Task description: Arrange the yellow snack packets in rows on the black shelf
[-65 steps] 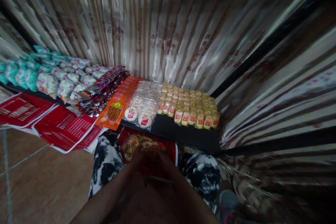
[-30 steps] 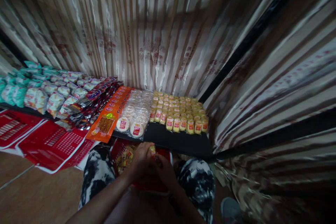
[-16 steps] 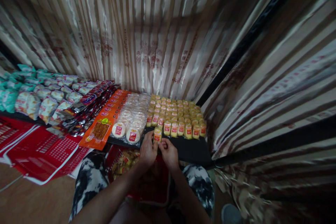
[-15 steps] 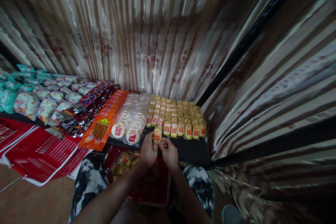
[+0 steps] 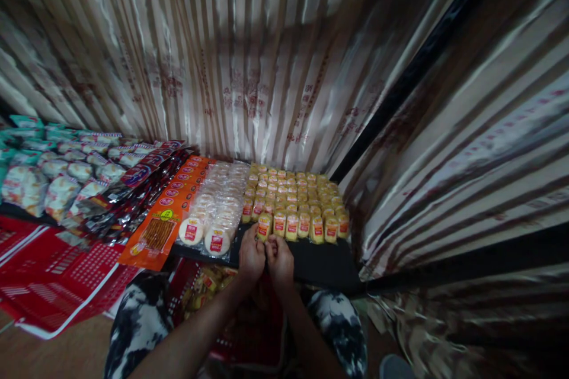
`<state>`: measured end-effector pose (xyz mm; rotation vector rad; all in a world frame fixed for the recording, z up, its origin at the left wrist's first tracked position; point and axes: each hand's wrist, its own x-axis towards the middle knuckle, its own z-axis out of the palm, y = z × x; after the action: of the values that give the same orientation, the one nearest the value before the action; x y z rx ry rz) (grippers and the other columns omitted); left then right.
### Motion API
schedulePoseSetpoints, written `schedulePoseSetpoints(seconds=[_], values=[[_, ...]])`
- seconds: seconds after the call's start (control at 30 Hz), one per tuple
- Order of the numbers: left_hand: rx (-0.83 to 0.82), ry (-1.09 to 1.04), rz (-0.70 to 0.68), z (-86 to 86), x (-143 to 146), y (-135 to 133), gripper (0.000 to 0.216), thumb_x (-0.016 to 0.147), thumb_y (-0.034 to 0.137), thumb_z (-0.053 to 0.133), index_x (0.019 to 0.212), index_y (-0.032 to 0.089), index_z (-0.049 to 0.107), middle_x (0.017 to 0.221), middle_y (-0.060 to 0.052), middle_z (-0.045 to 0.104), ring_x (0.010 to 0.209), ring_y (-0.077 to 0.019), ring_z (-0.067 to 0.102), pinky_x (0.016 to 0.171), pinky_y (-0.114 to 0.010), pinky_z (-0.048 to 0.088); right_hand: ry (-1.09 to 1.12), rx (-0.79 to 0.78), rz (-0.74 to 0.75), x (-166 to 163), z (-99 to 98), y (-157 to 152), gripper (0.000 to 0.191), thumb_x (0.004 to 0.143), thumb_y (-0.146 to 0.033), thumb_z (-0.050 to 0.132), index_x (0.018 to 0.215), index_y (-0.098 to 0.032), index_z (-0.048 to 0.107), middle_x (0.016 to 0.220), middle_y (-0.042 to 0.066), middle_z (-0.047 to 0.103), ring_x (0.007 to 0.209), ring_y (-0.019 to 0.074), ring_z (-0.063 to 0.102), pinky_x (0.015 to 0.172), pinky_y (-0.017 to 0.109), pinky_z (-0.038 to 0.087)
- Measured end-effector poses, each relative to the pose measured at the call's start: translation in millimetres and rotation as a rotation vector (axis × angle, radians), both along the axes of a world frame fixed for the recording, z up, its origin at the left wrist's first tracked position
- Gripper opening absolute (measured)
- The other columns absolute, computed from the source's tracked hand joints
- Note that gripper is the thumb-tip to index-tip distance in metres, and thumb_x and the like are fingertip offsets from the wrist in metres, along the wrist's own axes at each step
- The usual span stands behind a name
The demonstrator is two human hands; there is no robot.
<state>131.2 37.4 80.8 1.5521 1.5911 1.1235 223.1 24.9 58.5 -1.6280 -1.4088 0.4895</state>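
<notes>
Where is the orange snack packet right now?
In the head view, the orange snack packet lies left of centre on the black shelf, between the dark glossy packets and the clear-wrapped round white snacks, left of the left hand.

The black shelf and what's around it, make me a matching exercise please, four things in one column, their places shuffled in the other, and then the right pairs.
Things
1. Orange pack
2. Round white pieces in clear wrap
3. Left hand
4. Red basket between the knees

Places
A. Next to a yellow packet at the front of the packet rows
B. Below the shelf
C. Beside the dark shiny packs
D. Immediately left of the yellow packet rows

Right pairs: 1-C; 2-D; 3-A; 4-B
</notes>
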Motion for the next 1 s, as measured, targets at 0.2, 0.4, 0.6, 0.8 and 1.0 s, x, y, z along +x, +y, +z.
schedulePoseSetpoints(seconds=[0.2,0.4,0.6,0.8,1.0], values=[[0.010,0.015,0.048,-3.7,3.2,7.1,0.043,0.074,0.010,0.039,0.115,0.013,0.051,0.113,-0.012,0.057,0.108,-0.0203,0.052,0.099,-0.037,0.038,-0.049,0.106,-0.017,-1.2,-7.0,-0.4,0.031,0.085,-0.029,0.038,0.096,-0.017,0.064,0.094,0.010,0.064,0.085,0.0187,0.059,0.078,0.031,0.049],[0.026,0.040,0.033,-6.1,8.1,11.7,0.043,0.072,0.009,0.040,0.114,0.014,0.052,0.111,-0.011,0.058,0.107,-0.0205,0.052,0.096,-0.037,0.040,-0.106,0.171,-0.055,5.0,-1.7,-2.6,0.032,0.086,-0.027,0.037,0.098,-0.019,0.065,0.095,0.010,0.060,0.090,0.0193,0.057,0.081,0.034,0.048],[0.082,0.063,0.005,-9.3,11.3,14.0,0.043,0.073,0.008,0.038,0.114,0.012,0.052,0.110,-0.013,0.057,0.106,-0.0209,0.052,0.096,-0.038,0.040,-0.217,0.180,-0.172,21.1,-1.6,-2.3,0.034,0.085,-0.028,0.038,0.107,-0.018,0.062,0.100,0.011,0.054,0.092,0.0201,0.054,0.082,0.035,0.047],[0.082,0.065,-0.013,-10.7,11.1,13.3,0.042,0.074,0.009,0.040,0.114,0.016,0.053,0.107,-0.010,0.057,0.103,-0.0207,0.051,0.094,-0.038,0.041,-0.260,0.111,-0.149,19.9,-7.8,-4.0,0.037,0.086,-0.024,0.034,0.114,-0.021,0.058,0.105,0.009,0.052,0.090,0.0174,0.056,0.078,0.030,0.048],[0.061,0.091,-0.022,-14.6,10.8,15.5,0.042,0.076,0.012,0.041,0.117,0.016,0.053,0.104,-0.009,0.054,0.101,-0.0202,0.050,0.094,-0.037,0.041,-0.291,0.116,-0.127,18.2,-8.9,-4.4,0.041,0.084,-0.020,0.034,0.118,-0.023,0.055,0.106,0.008,0.053,0.092,0.0173,0.056,0.079,0.030,0.048]])
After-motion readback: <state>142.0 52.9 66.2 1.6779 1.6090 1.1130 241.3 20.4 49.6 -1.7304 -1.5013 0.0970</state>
